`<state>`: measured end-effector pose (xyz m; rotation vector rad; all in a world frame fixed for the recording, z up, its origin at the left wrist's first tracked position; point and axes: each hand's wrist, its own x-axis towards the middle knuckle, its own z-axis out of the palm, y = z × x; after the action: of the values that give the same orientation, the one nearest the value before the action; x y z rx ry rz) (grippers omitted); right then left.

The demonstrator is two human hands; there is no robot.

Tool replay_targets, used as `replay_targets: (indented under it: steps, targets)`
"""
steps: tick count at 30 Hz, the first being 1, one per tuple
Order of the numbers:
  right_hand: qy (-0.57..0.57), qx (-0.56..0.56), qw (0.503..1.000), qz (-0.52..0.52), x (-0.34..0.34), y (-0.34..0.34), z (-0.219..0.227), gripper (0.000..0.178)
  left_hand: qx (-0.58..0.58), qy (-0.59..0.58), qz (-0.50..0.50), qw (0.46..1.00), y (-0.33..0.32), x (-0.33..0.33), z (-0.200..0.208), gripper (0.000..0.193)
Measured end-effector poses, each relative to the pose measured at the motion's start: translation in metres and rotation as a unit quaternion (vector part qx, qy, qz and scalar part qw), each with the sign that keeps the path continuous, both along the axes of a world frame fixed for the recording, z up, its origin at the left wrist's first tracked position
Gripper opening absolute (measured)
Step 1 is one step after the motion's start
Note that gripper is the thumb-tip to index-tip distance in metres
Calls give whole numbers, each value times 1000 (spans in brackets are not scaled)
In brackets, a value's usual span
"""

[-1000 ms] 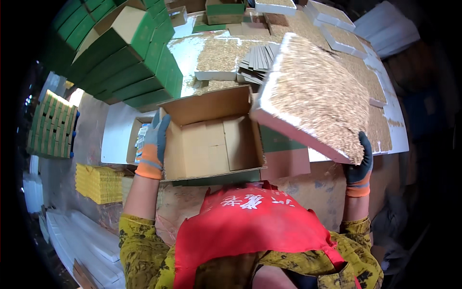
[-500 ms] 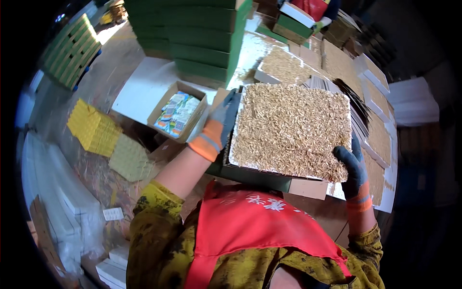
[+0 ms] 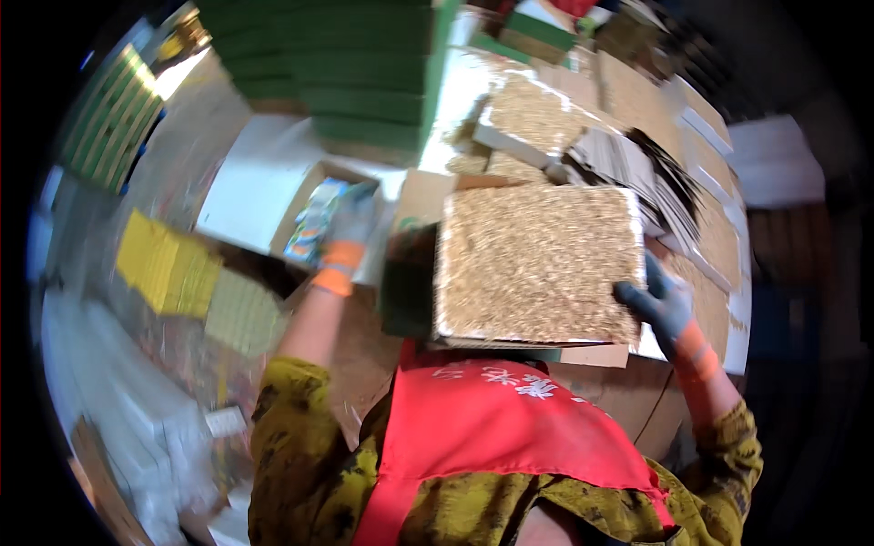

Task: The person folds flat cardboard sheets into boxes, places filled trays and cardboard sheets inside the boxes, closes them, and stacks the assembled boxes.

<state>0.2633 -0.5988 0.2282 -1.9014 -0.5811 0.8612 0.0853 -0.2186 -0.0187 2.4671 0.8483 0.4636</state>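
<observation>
In front of me a rectangular slab (image 3: 537, 264) topped with loose tan husks and edged in white rests level on a box. My gloved right hand (image 3: 663, 298) grips its right side, thumb over the husks and fingers along the edge. My gloved left hand (image 3: 353, 218) is at a small open carton (image 3: 305, 187) on the left, over blue, white and green packets (image 3: 319, 214). Motion blurs its fingers, so their grip cannot be made out. A taller open carton (image 3: 410, 237) stands between my left hand and the slab, its inside dark.
Green cartons (image 3: 337, 82) are stacked at the far left. More husk-covered slabs (image 3: 533, 114) and fanned flat sheets (image 3: 610, 164) lie on the table beyond. Yellow egg trays (image 3: 164, 264) sit on the floor. A person's green-and-white box (image 3: 537, 32) shows at the far edge.
My left hand has left the slab's left side and moved left to the packet carton. The slab sits slightly lower and further left, with my right hand still on it.
</observation>
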Motion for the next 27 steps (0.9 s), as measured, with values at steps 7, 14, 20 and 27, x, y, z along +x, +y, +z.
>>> replay_targets:
  steps: [7,14,20,27]
  targets:
    - [-262,-337,884,191,26,11,-18,55,157,284,245,914,84,-92,-106,38]
    - [-234,-153,957,70,59,3,-8,37,106,320,247,908,95,-89,-96,32]
    - [-509,-307,799,-87,265,-81,-101,49,-37,103,325,940,91,-82,-67,36]
    - [-680,-285,674,-48,353,-142,-195,49,-307,-332,236,860,73,-107,15,32]
